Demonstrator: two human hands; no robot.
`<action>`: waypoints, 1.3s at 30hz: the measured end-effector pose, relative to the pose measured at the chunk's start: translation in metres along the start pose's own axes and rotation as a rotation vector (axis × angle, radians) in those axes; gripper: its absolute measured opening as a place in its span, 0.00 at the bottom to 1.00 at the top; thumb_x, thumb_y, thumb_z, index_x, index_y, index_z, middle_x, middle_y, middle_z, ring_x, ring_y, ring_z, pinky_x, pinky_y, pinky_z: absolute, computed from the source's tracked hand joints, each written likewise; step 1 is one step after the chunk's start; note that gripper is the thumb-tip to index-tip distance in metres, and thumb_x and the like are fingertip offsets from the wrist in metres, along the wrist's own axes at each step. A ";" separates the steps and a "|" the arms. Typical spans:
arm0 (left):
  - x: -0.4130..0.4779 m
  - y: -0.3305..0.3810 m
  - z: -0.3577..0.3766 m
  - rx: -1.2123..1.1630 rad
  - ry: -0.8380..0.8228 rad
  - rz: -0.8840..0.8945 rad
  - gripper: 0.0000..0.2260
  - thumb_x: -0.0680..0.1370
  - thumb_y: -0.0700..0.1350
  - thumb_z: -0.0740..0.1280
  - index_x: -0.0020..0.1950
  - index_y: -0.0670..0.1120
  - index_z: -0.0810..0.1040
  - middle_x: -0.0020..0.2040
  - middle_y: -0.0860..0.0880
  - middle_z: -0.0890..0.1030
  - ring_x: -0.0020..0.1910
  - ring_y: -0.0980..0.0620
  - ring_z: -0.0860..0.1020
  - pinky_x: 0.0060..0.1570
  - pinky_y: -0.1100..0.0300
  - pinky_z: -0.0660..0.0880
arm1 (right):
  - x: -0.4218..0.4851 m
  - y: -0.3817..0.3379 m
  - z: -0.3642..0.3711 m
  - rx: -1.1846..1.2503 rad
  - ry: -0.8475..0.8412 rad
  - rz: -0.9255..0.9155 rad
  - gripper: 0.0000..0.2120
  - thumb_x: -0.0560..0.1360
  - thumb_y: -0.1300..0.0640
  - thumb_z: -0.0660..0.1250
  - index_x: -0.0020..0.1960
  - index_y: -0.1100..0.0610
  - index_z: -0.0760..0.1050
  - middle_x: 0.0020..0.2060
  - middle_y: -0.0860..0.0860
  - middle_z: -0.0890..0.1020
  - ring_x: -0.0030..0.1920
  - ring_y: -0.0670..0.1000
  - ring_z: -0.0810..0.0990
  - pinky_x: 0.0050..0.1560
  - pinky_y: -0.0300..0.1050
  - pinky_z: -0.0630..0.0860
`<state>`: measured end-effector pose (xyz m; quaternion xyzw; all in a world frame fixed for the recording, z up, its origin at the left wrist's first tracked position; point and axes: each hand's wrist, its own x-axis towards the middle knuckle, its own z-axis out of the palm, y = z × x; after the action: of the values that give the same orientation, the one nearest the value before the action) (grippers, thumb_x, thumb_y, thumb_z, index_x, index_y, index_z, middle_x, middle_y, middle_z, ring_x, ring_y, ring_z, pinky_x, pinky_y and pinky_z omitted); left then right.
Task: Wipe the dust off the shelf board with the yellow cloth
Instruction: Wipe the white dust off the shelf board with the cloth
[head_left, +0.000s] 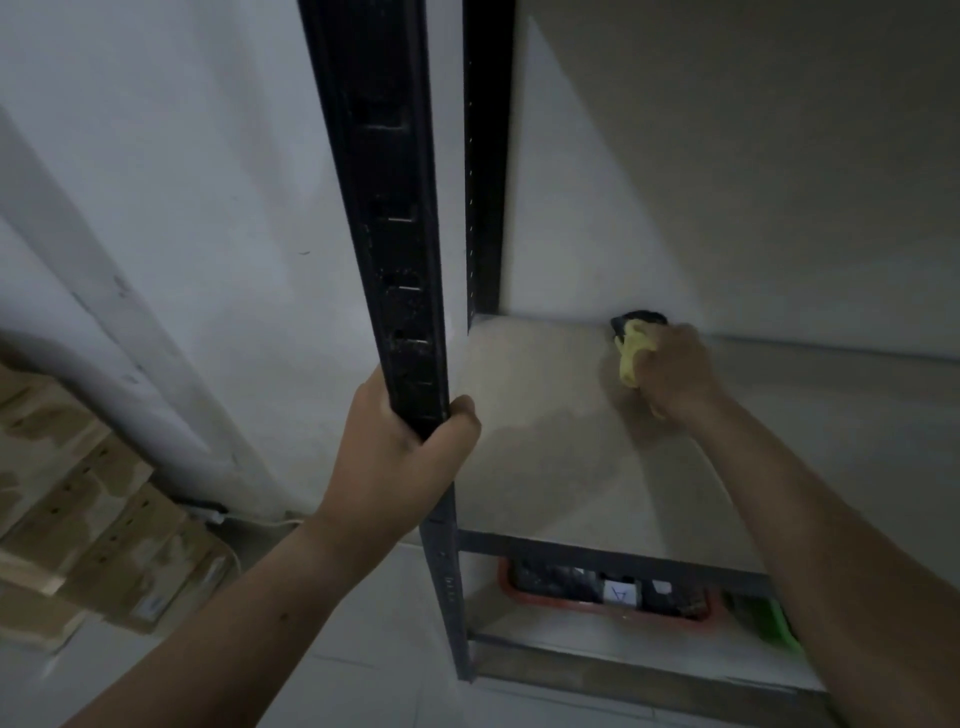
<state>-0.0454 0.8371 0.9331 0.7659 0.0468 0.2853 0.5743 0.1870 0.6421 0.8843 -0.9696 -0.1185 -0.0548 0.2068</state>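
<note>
Hands split the work: the right hand (675, 369) curls round the bunched yellow cloth (631, 356) and presses it on the shelf board (545, 441) at the far edge. The left hand (400, 457) grips the black post (395, 234) at the near left corner. Most of the board lies nearer and left of the cloth. A small dark object (641, 317) touches the cloth's far side and would likely block a stroke along the wall. A red-rimmed tray (608, 605) sits below.
</note>
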 end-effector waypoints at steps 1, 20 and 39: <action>0.000 -0.001 0.000 -0.005 0.000 0.001 0.15 0.68 0.50 0.66 0.39 0.42 0.62 0.32 0.42 0.63 0.30 0.49 0.65 0.30 0.49 0.65 | -0.007 -0.007 0.005 -0.028 -0.001 0.027 0.16 0.76 0.53 0.55 0.56 0.55 0.78 0.54 0.66 0.78 0.56 0.65 0.77 0.59 0.53 0.72; 0.000 0.004 0.000 0.049 -0.009 0.025 0.15 0.69 0.50 0.65 0.36 0.44 0.60 0.31 0.40 0.61 0.29 0.44 0.63 0.30 0.49 0.62 | -0.084 0.005 -0.016 0.222 0.042 -0.007 0.13 0.77 0.61 0.63 0.59 0.54 0.78 0.51 0.53 0.78 0.51 0.56 0.80 0.42 0.33 0.67; -0.012 -0.007 0.010 0.116 0.129 -0.026 0.15 0.74 0.37 0.69 0.37 0.47 0.63 0.33 0.42 0.66 0.30 0.55 0.68 0.32 0.66 0.68 | -0.082 0.010 0.014 0.043 0.118 -0.071 0.15 0.79 0.49 0.53 0.56 0.50 0.76 0.47 0.53 0.79 0.42 0.51 0.78 0.39 0.39 0.69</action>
<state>-0.0484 0.8264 0.9206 0.7771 0.1102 0.3235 0.5285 0.1113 0.6220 0.8549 -0.9552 -0.1413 -0.1166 0.2322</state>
